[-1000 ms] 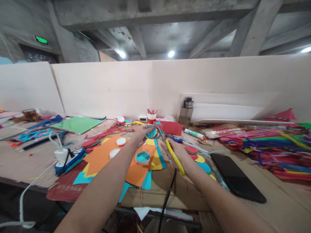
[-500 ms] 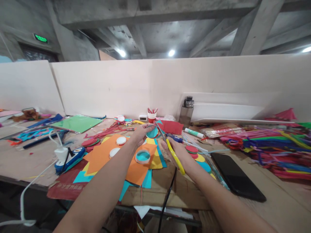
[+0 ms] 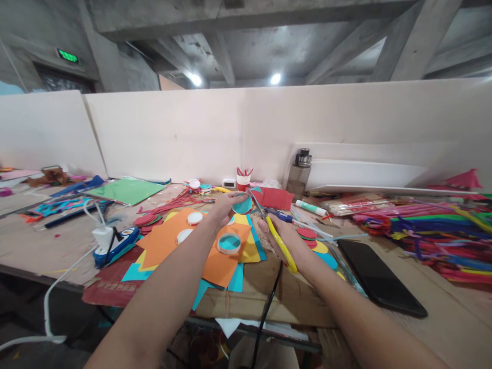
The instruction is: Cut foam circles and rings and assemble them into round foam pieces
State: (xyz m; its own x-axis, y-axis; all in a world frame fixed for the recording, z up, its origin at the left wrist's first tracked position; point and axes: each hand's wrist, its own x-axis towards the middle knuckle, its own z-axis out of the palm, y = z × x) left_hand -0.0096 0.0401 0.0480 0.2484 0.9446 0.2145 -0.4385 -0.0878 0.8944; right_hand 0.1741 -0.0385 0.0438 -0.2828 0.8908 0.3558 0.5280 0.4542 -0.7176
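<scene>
Between its fingertips my left hand [image 3: 226, 209] pinches a round piece of blue paper [image 3: 243, 206] above the table. My right hand [image 3: 285, 237] grips scissors with yellow handles [image 3: 282, 245], their metal blades pointing up and left at the paper's right edge. A small blue corner of paper [image 3: 257, 190] shows near the blade tips. Below my hands lie orange sheets [image 3: 220, 269] over yellow and blue ones. On the orange paper rest a white ring-shaped lid [image 3: 229, 251] with a blue inside and a white lid [image 3: 195, 219], with another partly behind my left forearm.
Cut paper discs [image 3: 307, 234] lie beside my right wrist, near a black phone [image 3: 380, 277]. Fuzzy craft stems [image 3: 418, 230] are piled at right. A bottle [image 3: 299, 174], a red-and-white cup [image 3: 243, 181] and a glue stick [image 3: 310, 207] stand or lie behind. A power strip [image 3: 117, 246] sits left.
The camera view has shifted slightly, so the table appears a little higher and further right. Both hands keep their holds on the paper and scissors, with little visible movement.
</scene>
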